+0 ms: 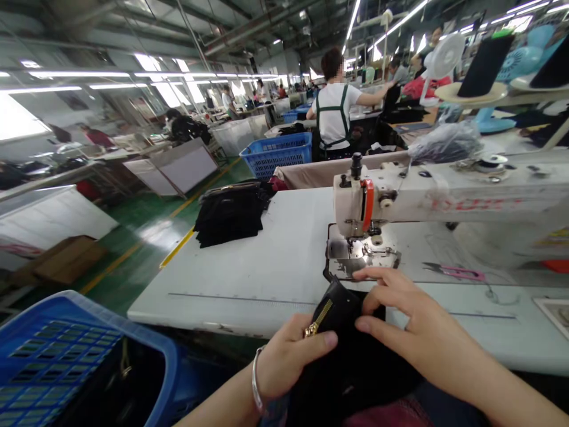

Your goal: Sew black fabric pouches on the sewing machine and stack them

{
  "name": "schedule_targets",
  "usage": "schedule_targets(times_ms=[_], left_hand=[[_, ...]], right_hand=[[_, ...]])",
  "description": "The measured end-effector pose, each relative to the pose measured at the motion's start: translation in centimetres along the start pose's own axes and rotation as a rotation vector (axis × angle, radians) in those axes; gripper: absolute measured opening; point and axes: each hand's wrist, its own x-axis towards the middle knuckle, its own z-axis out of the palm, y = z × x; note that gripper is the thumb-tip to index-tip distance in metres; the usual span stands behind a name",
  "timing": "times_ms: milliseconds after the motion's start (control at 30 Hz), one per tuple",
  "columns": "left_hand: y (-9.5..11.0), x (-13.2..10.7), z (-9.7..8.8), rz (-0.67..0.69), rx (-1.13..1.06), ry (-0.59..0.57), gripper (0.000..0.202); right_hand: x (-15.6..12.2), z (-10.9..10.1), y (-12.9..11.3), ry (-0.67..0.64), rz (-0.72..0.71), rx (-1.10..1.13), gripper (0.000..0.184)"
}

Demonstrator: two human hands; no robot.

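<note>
Our black fabric piece [351, 362] with its gold zipper [318, 320] lies at the near edge of the white table [267, 267], just before the sewing machine [360, 201]. Our left hand [288, 356] pinches it beside the zipper; our right hand [400, 314] rests on it, fingers spread (a stack of black pieces [231, 213] sits well apart).

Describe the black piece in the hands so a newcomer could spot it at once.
Start at the white sewing machine on the table. Right in front of its needle plate, the left hand and right hand hold a black piece at the table's near edge. Unlike the black stack farther left, it carries a gold zip.
</note>
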Motion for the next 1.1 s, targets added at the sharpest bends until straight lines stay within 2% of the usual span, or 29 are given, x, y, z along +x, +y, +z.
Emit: schedule_targets(times_ms=[67, 167, 233, 333, 433, 533, 700, 1100], left_hand=[[-0.1, 0.0, 0.7, 0.066, 0.114, 0.107, 0.035], [0.2, 0.4, 1.4, 0.257, 0.313, 0.385, 0.058], [0.5, 0.7, 1.7, 0.283, 0.294, 0.481, 0.048], [0.9, 1.0, 1.7, 0.213, 0.069, 0.474, 0.029], [1.0, 1.1, 1.6, 0.144, -0.191, 0.415, 0.033], [1.1, 1.1, 1.7, 0.109, -0.340, 0.363, 0.032], [1.3, 1.3, 2.1, 0.090, -0.400, 0.321, 0.027], [0.6, 2.1, 2.3, 0.053, -0.464, 0.354, 0.027]], right_hand=[[-0.4, -0.6, -0.3, -0.104, 0.065, 0.001, 0.018], [-0.7, -0.7, -0.8, -0.168, 0.101, -0.090, 0.018], [-0.8, -0.7, -1.0, -0.147, 0.068, -0.165, 0.018], [-1.1, -1.1, -1.1, -0.096, 0.012, -0.163, 0.014], [-1.4, -1.5, -0.8, -0.038, 0.013, -0.085, 0.013], [-1.6, -1.5, -0.4, -0.008, 0.055, -0.050, 0.018], [-1.4, -1.1, -0.2, 0.027, 0.093, -0.054, 0.021], [-1.2, -1.0, 0.6, 0.002, 0.109, -0.009, 0.020]])
